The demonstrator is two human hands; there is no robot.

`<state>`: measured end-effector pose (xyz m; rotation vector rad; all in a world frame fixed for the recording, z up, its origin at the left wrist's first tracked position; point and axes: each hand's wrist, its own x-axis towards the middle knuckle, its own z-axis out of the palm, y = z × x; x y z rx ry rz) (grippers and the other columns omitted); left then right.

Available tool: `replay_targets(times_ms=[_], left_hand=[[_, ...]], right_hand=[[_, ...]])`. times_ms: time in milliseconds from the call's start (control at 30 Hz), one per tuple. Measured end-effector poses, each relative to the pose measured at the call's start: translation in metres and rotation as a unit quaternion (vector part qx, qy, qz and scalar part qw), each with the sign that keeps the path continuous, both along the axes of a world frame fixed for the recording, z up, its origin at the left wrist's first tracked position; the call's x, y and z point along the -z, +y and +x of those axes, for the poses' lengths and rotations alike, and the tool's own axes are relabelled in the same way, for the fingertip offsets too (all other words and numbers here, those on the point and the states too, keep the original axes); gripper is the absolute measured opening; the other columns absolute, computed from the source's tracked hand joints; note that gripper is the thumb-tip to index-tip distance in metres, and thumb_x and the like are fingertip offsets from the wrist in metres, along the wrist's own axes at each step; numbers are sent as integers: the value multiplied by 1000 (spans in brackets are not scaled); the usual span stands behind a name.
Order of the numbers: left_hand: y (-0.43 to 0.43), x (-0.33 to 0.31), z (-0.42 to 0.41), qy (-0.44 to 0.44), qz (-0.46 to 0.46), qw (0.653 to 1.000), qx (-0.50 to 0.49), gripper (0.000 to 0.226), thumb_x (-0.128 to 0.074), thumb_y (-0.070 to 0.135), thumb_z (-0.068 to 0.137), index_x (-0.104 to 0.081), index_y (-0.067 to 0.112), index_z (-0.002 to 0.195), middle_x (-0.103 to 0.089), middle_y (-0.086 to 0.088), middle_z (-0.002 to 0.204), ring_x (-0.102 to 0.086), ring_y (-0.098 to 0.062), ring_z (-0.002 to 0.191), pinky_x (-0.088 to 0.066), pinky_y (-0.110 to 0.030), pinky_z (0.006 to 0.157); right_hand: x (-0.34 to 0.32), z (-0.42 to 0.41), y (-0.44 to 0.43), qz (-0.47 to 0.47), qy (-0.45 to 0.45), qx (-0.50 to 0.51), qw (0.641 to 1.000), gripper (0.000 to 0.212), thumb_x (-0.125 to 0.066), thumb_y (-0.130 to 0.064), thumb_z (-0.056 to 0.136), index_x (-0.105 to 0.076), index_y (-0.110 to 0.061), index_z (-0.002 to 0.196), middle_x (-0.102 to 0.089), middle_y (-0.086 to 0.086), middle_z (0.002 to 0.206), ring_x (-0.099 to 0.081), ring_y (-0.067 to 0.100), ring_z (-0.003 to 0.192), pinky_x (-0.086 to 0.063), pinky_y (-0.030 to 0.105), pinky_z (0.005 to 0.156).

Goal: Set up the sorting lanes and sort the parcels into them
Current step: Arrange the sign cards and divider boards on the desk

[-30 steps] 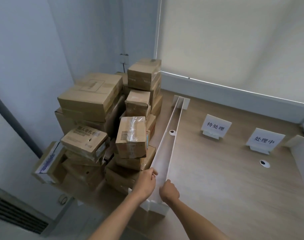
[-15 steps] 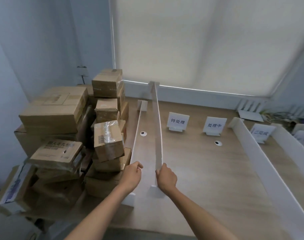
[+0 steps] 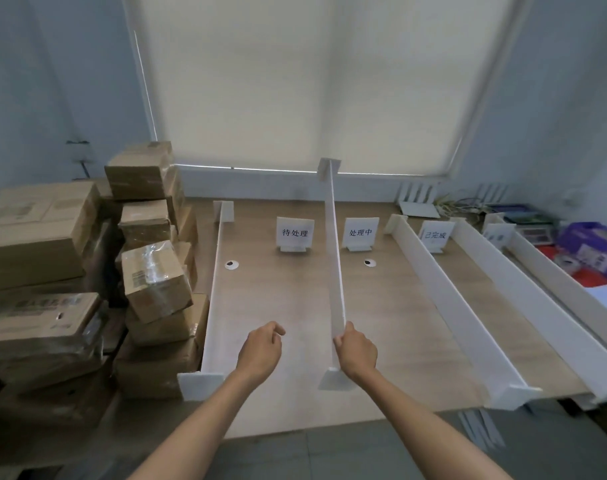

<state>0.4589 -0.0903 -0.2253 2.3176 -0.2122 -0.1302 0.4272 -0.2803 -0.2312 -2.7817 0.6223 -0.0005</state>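
While your right hand (image 3: 356, 352) grips the white divider (image 3: 333, 237) over the bench (image 3: 392, 327), your left hand (image 3: 260, 351) just hovers, loosely curled.

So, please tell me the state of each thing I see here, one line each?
Held divider: on edge, far end raised off the table.
Right hand: grips its near end.
Left hand: loosely curled, holding nothing.
Left divider: standing on the table.
Parcels: stacked at left, none in a lane.
Signs: standing upright.
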Motion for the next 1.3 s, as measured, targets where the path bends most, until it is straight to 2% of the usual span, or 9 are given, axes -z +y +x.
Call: replay_targets(times_ms=[233,367,567,833,967,1033,1133,1300], left_hand=[[-36,18,-2,24,-2,1000,-10,26,-38,11,93,-61,19,101,-66,-1,102,-59,-15,87,-46,-27,74],[-52,34,0,39,5,999,-22,26,-38,11,93,-61,18,103,-66,-2,105,-57,-14,90,-44,-26,74],[-58,51,-2,60,18,997,-37,26,-39,11,95,-61,16,106,-66,-3,106,-59,-17,98,-48,-29,82],[-30,62,-3,82,22,994,-65,24,-40,15,97,-60,16,109,-65,-2,109,-59,-16,98,-51,-31,87],[-12,64,-2,89,16,993,-75,23,-40,14,97,-60,17,107,-65,-3,109,-59,-17,98,-51,-32,88],[-1,61,-3,92,14,992,-81,22,-39,14,97,-60,18,107,-64,-3,110,-58,-16,98,-50,-32,88],[20,49,-6,88,5,992,-90,23,-38,15,99,-58,18,109,-62,-1,111,-57,-15,99,-49,-29,87],[79,27,-15,52,0,990,-129,24,-38,15,97,-61,19,105,-64,-3,109,-57,-16,99,-49,-32,88]], right_hand=[[42,-13,-53,17,80,7,997,25,-36,-20,94,-50,-8,111,-65,9,108,-63,29,95,-38,29,65],[71,-13,-72,28,116,8,993,27,-37,-20,94,-49,-8,115,-65,10,110,-63,29,100,-46,31,74],[91,1,-90,7,146,-12,989,28,-32,-14,98,-44,-7,122,-63,11,118,-61,28,107,-48,32,82],[108,7,-107,-20,164,-16,986,30,-44,-29,98,-44,-10,121,-63,8,117,-62,25,106,-49,32,79],[111,8,-105,-31,136,17,990,38,-44,-41,96,-43,-12,121,-60,7,117,-58,24,109,-48,33,78],[103,10,-102,-79,98,35,991,38,-41,-42,97,-45,-12,121,-56,7,119,-53,24,111,-46,34,80],[81,24,-83,-142,32,8,989,34,-39,-36,98,-51,-12,118,-59,8,113,-54,25,106,-43,35,82],[47,48,-3,-115,-8,-65,991,30,-33,-29,100,-55,-11,112,-63,8,110,-55,26,105,-42,34,84]])
